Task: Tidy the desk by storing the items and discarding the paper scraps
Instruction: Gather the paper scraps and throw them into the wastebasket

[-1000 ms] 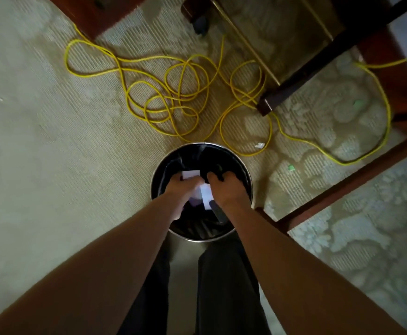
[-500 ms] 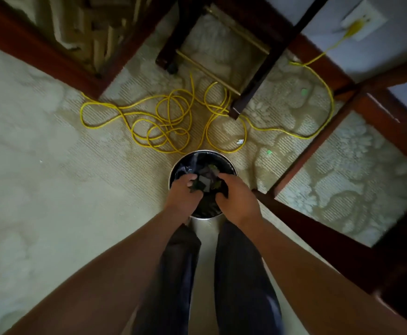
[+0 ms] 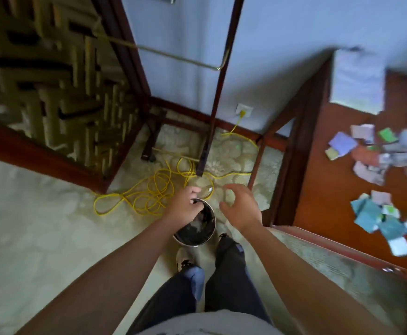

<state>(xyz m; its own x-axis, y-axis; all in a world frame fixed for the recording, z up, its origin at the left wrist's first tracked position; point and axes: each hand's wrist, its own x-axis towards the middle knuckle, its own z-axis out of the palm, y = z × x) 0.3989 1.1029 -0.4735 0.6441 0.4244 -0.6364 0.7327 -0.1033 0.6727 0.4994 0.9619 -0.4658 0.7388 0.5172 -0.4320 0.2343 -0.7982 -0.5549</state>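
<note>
On the wooden surface (image 3: 330, 189) at the right, paper scraps (image 3: 371, 213) lie scattered, well apart from both hands. The right hand (image 3: 242, 209), nearer them, hangs with fingers (image 3: 232, 187) spread and empty; the left hand (image 3: 184, 206) curls over the bin (image 3: 194, 243), its hold unclear.

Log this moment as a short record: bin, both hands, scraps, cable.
bin: on the carpet, dark contents inside
left hand: at its far rim, fingers curled, grip unclear
right hand: open, empty, right of the bin
paper scraps: many, scattered on the desk
cable: yellow, looped on the carpet beyond the bin
</note>
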